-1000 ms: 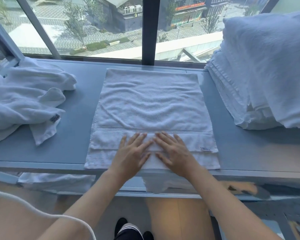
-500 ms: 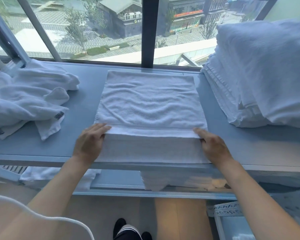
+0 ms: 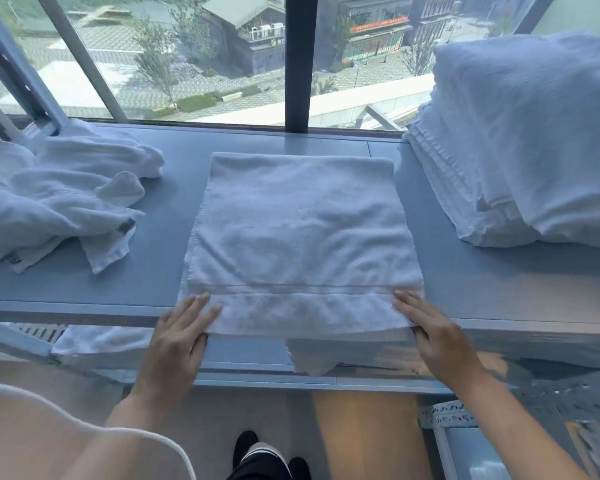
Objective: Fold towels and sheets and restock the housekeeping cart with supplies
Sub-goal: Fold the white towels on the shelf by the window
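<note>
A white towel [image 3: 298,237] lies folded flat in the middle of the grey-blue table [image 3: 471,289], its stitched band along the near side. The near edge hangs slightly over the table's front edge. My left hand [image 3: 177,337] pinches the near left corner, fingers on top and thumb under the edge. My right hand [image 3: 433,337] pinches the near right corner the same way.
Crumpled white towels [image 3: 49,202] are heaped on the table's left end. A tall stack of folded white linen [image 3: 516,150] fills the right end. More white cloth [image 3: 312,358] lies on a lower shelf under the table. A dark window post [image 3: 297,64] stands behind.
My hands slid apart from the middle of the near edge out to the two near corners and took hold of them. The towel's near edge now reaches over the table front.
</note>
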Available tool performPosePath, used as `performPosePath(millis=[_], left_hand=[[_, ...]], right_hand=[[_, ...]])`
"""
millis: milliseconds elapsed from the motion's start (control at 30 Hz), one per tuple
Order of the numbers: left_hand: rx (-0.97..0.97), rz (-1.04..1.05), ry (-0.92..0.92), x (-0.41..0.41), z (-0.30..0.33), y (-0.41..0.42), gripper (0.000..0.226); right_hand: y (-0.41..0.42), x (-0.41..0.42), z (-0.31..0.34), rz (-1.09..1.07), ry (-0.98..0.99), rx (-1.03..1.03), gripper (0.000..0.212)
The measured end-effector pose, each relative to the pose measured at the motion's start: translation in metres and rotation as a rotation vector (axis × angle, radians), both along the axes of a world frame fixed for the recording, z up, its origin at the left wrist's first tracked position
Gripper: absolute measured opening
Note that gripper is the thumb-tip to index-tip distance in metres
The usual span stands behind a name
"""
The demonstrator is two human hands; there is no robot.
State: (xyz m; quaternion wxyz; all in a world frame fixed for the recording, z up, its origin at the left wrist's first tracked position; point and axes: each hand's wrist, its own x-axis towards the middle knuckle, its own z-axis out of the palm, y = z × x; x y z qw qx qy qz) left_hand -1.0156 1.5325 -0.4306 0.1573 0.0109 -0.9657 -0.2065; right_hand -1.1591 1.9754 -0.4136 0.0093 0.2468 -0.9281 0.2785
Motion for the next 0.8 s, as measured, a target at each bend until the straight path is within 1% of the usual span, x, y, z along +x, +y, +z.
performPosePath(millis=[67, 133, 300, 367, 467, 533, 600, 700, 800], left_hand=[[-0.012, 0.011, 0.010, 0.004, -0.006, 0.000, 0.054], [0.017, 0.041, -0.005, -0.002, -0.004, -0.001, 0.052], [0.072, 0.064, -0.112, -0.030, 0.010, -0.001, 0.050], [0.104, 0.064, -0.138, -0.044, 0.016, -0.001, 0.045], [0.191, 0.079, -0.056, -0.053, 0.025, -0.006, 0.041], [0.203, 0.079, 0.030, -0.050, 0.027, -0.014, 0.042], [0.191, 0.072, 0.066, -0.043, 0.023, -0.022, 0.045], [0.125, 0.063, 0.019, -0.030, 0.007, -0.027, 0.044], [0.060, 0.008, 0.023, -0.019, -0.005, -0.027, 0.041]], right_hand=[[0.000, 0.001, -0.006, -0.009, 0.038, -0.012, 0.062], [-0.001, -0.004, -0.007, 0.001, 0.075, 0.009, 0.061], [-0.003, -0.025, 0.000, -0.027, 0.106, 0.095, 0.059], [-0.008, -0.034, 0.008, -0.041, 0.099, 0.124, 0.056], [-0.011, -0.039, 0.023, -0.105, 0.147, 0.094, 0.052], [-0.011, -0.034, 0.029, -0.135, 0.198, 0.026, 0.050], [-0.011, -0.023, 0.027, -0.118, 0.196, -0.009, 0.051], [-0.010, -0.003, 0.009, -0.050, 0.157, 0.028, 0.055], [0.002, 0.007, -0.011, -0.032, 0.170, 0.038, 0.073]])
